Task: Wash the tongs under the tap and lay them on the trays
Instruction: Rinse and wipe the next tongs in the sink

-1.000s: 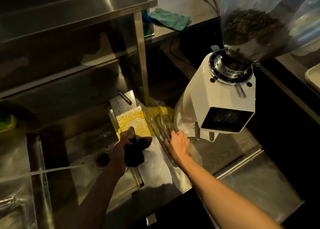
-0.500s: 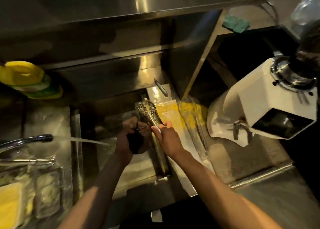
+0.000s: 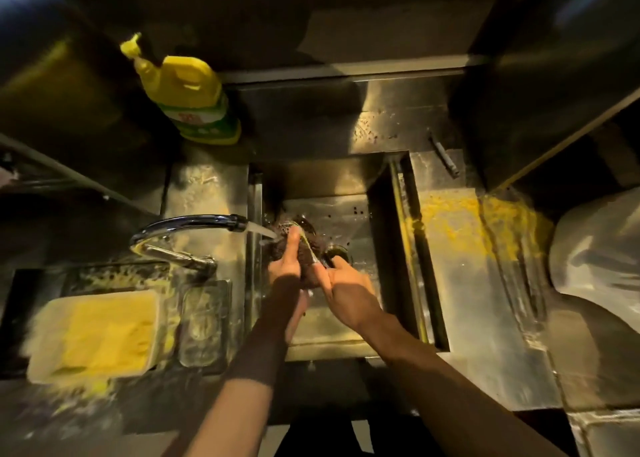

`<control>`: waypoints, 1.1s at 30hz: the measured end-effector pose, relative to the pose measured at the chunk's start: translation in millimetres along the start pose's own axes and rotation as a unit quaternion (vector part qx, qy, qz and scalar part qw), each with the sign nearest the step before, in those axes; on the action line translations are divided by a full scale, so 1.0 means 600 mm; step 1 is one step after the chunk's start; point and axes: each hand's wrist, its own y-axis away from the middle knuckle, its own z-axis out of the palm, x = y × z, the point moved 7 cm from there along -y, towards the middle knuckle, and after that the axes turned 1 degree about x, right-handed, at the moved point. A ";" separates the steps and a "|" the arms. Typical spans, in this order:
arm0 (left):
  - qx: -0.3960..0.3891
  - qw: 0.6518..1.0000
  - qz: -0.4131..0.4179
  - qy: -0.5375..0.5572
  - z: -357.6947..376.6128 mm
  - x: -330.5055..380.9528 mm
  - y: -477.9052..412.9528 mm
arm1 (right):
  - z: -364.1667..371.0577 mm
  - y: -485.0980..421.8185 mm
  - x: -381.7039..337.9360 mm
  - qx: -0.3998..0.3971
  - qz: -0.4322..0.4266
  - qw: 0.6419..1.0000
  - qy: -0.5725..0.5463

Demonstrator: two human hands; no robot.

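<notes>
Over the steel sink [image 3: 349, 214] both my hands meet under the stream from the chrome tap [image 3: 194, 222]. My left hand [image 3: 285, 266] presses a dark scrubbing pad [image 3: 313, 245] against the metal tongs [image 3: 308, 245], whose tip is in the water. My right hand [image 3: 341, 283] grips the tongs lower down by the handle. Most of the tongs are hidden by my hands and the pad. A clear tray [image 3: 512, 266] lies on the counter to the right of the sink, and another clear tray [image 3: 202, 321] lies to the left.
A yellow detergent bottle [image 3: 188, 93] stands behind the tap. A white box with a yellow sponge [image 3: 97, 332] sits at the left front. A white coffee grinder [image 3: 599, 248] stands at the right edge. A dark rod [image 3: 445, 157] lies behind the right counter.
My right hand picked the tongs off the right counter and brought them left into the sink under the running tap. My left hand with the pad moved there too. The camera turned left.
</notes>
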 end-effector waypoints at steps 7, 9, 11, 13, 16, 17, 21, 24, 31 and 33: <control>-0.011 1.000 -0.001 -0.015 -0.020 0.014 -0.056 | -0.025 -0.034 0.010 -0.043 -0.022 0.994 0.097; -0.005 0.997 -0.052 0.050 -0.001 -0.012 -0.060 | -0.019 -0.049 -0.001 -0.032 -0.027 0.991 0.124; -0.039 0.997 -0.058 0.037 0.012 -0.023 -0.069 | -0.014 -0.050 -0.008 -0.029 -0.038 0.988 0.145; -0.013 0.999 -0.019 0.034 0.001 -0.013 -0.075 | -0.012 -0.045 -0.006 -0.040 -0.066 0.982 0.171; 0.055 0.995 -0.018 0.077 -0.011 -0.016 -0.091 | -0.009 -0.049 -0.009 -0.036 -0.076 0.979 0.188; 0.048 0.994 -0.035 0.096 -0.005 -0.021 -0.089 | -0.007 -0.052 -0.014 -0.032 -0.070 0.978 0.196; -0.021 0.998 -0.061 0.028 0.009 -0.026 -0.095 | -0.006 -0.043 -0.022 -0.008 -0.034 0.985 0.171; -0.012 0.999 -0.043 0.002 0.003 -0.017 -0.106 | -0.001 -0.033 -0.018 -0.025 -0.041 0.982 0.184; -0.001 0.998 -0.031 0.055 -0.026 -0.025 -0.128 | 0.011 -0.023 -0.003 -0.087 -0.051 0.961 0.258; 0.020 0.999 -0.008 -0.032 -0.031 -0.014 -0.121 | 0.013 -0.019 0.006 -0.098 -0.058 0.959 0.260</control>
